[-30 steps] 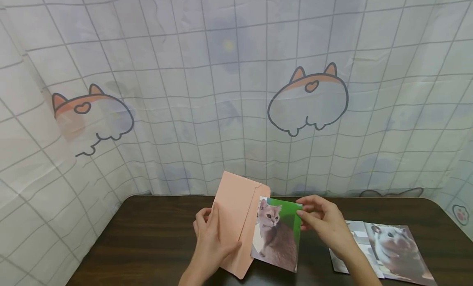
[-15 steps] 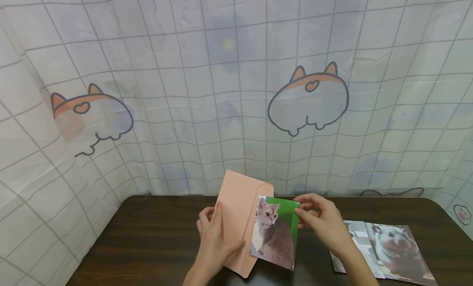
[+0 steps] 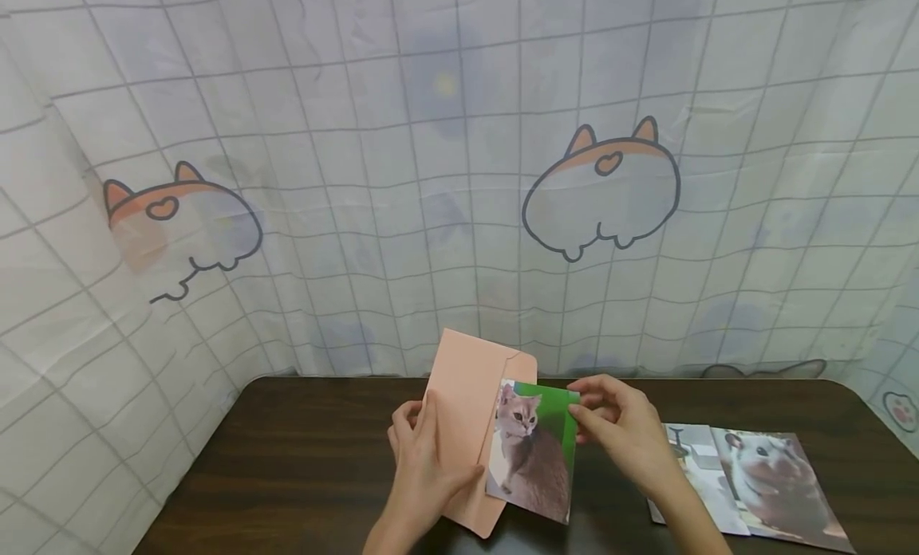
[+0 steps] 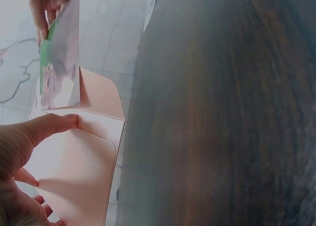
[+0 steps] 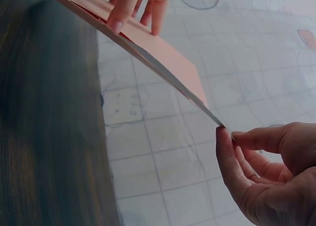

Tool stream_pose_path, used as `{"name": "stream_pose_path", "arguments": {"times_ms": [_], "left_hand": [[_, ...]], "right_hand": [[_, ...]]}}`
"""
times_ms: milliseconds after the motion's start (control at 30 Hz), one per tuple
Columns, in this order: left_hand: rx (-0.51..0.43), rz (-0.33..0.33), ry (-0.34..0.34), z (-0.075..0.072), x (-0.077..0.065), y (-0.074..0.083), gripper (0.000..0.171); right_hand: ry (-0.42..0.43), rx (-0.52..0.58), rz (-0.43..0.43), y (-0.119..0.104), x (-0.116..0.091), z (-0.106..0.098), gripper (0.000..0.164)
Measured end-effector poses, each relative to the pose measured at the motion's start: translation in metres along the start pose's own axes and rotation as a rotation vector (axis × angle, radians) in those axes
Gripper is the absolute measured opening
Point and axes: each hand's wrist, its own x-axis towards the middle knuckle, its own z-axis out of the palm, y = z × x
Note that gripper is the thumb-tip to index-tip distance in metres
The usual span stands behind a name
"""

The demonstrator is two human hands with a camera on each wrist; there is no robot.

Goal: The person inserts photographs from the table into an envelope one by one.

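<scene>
Left hand [image 3: 424, 467]: grip holds a pale pink envelope [image 3: 463, 395] by its left long side. The thumb lies across the front near the pocket's edge; the other fingers are at the left side and partly hidden. The envelope leans, its top end toward the backdrop, with the flap [image 4: 101, 93] extended on the side facing the right hand. Whether its lower end touches the table [image 3: 309, 467] cannot be determined.

Right hand [image 3: 625, 427]: grip is narrow, pinching the upper right corner of 1 cat picture [image 3: 534, 459] between thumb and fingers. The print shows a seated cat, with green behind it.

Position of the cat picture: between the 2 hands, in front of the flap, its left edge along the envelope's mouth. Most of its face is exposed in the head view. How far that edge enters the pocket, if at all, cannot be established from the 3 views.

Surroundings: 2 further prints lie on the dark wood-grain table beside the right forearm, 1 hamster picture [image 3: 778, 487] and, adjoining it on the left, 1 paler picture [image 3: 707, 467] partly covered by the forearm. Behind the table hangs a white grid-patterned curtain [image 3: 345, 172] bearing orange-and-white cartoon animal figures.
</scene>
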Motion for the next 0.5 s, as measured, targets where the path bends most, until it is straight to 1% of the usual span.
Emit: {"name": "stream_pose_path", "arguments": {"times_ms": [100,267,500], "left_hand": [[0.012,0.007,0.003,0.0008,-0.0001,0.0009,0.114],[0.029,0.041,0.02,0.001,-0.0006,0.0021,0.111],[0.032,0.046,0.032,0.0014,-0.0023,0.0026,0.11]], "right_hand": [[0.013,-0.016,0.004,-0.001,-0.0008,0.0006,0.026],[0.017,-0.034,0.016,-0.0014,-0.001,0.0019,0.027],[0.026,-0.009,0.017,0.0024,-0.001,0.0045,0.028]]}}
